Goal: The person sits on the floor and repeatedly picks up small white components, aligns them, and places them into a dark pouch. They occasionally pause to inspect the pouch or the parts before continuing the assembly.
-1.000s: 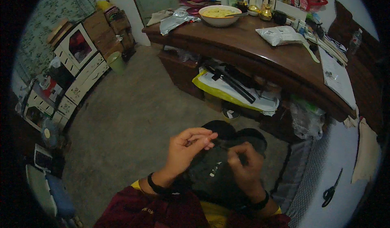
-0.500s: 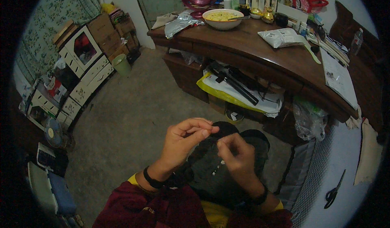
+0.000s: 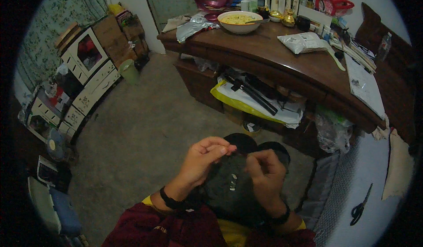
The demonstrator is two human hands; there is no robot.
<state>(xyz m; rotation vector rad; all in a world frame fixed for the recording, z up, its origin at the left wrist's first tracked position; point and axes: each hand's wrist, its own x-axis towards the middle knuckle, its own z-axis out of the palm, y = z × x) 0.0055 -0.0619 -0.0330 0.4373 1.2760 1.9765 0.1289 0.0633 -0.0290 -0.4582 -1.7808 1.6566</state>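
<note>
Above my lap, my left hand point(image 3: 205, 158) is closed in a pinch, thumb against the fingertips. A short way to its right, my right hand point(image 3: 265, 176) is pinched too, thumb on the curled forefinger. Whatever either pinch holds is too small or thin to make out. Below and between the hands, a small pale patch point(image 3: 233, 182) shows against the dark cloth over my legs point(image 3: 224, 198). A dark band circles each wrist.
A brown wooden desk point(image 3: 251, 44) stands ahead, bearing a bowl of food point(image 3: 240, 27), a white packet point(image 3: 304, 42) and several bottles. Black scissors point(image 3: 360, 207) lie on the pale surface at right. A green bin point(image 3: 128, 71) stands by the white cabinet point(image 3: 90, 77).
My right hand has moved slightly right and down, widening the gap between the hands. The left hand sits slightly lower, still pinched. The pale patch between them shows more fully.
</note>
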